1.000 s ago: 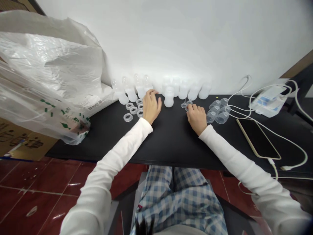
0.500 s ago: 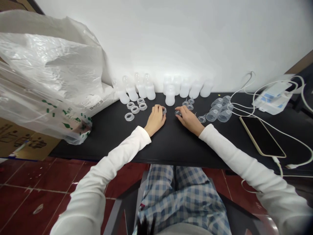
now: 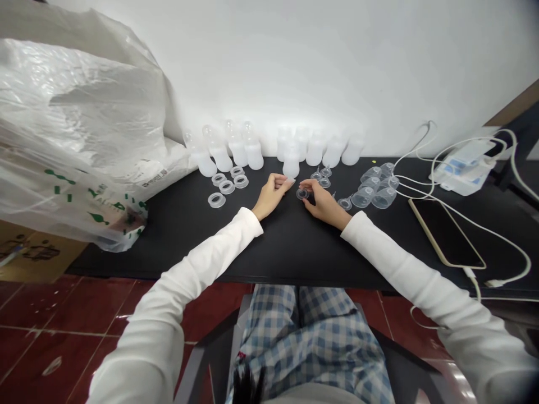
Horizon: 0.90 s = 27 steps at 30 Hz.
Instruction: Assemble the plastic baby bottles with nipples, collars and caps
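My left hand (image 3: 273, 196) is closed in a pinch in front of a white bottle (image 3: 291, 163). A bottle collar ring was visible in it a moment ago; the fingers now mostly cover it. Between the fingers of my right hand (image 3: 320, 202) is a clear bottle nipple (image 3: 302, 193), turned with its round base showing. The two hands are close but apart. Several loose collar rings (image 3: 226, 187) lie left of my left hand. Beyond my right hand are several clear nipples (image 3: 324, 182), with another nipple (image 3: 345, 203) just beside its wrist.
Several bottles with clear tops (image 3: 254, 152) stand at the back left, and several white bottles (image 3: 315, 151) at the back middle. Clear caps (image 3: 373, 188), a phone (image 3: 446, 233), white cables and a white box (image 3: 463, 168) sit right. Plastic bags (image 3: 92, 112) fill the left.
My left hand has lifted and turned, fingers now pointing toward the right hand. My right hand has tilted the nipple so its base shows. The view has shifted slightly.
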Available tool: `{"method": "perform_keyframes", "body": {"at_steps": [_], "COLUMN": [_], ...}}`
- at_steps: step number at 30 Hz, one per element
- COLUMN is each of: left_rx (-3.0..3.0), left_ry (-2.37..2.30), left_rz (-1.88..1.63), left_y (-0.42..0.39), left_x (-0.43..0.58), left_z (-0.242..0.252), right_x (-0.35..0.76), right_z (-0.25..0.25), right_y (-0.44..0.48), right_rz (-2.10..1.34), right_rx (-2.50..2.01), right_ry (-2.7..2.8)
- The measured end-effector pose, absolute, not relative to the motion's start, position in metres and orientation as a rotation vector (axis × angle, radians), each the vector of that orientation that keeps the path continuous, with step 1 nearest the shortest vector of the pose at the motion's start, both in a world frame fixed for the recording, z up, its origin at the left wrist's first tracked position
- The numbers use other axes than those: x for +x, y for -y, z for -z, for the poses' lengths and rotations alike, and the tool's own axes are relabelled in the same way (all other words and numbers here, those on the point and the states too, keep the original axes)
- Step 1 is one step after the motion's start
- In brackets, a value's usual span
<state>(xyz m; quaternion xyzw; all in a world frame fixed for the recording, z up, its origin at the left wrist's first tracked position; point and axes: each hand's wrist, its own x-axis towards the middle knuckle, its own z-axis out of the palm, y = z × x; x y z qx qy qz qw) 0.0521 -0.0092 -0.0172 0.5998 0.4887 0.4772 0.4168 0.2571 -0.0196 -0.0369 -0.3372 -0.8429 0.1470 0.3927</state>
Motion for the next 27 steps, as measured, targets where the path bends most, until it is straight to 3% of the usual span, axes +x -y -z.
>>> {"method": "perform_keyframes", "body": {"at_steps": [6,27], "left_rx": [1.108,1.365], "left_ry": [-0.989,-0.817], "left_rz": [-1.205,-0.973], "left_y": [0.012,0.020], "left_x": [0.054,0.056], "left_z": [0.014,0.020], "right_x": [0.260,0.257], "right_z": [0.032,0.016], "right_y": [0.022,0.032], "right_rz": [-0.408,-0.242], "right_rx": [-0.909,-0.949], "right_ry": [2.160,2.001]}}
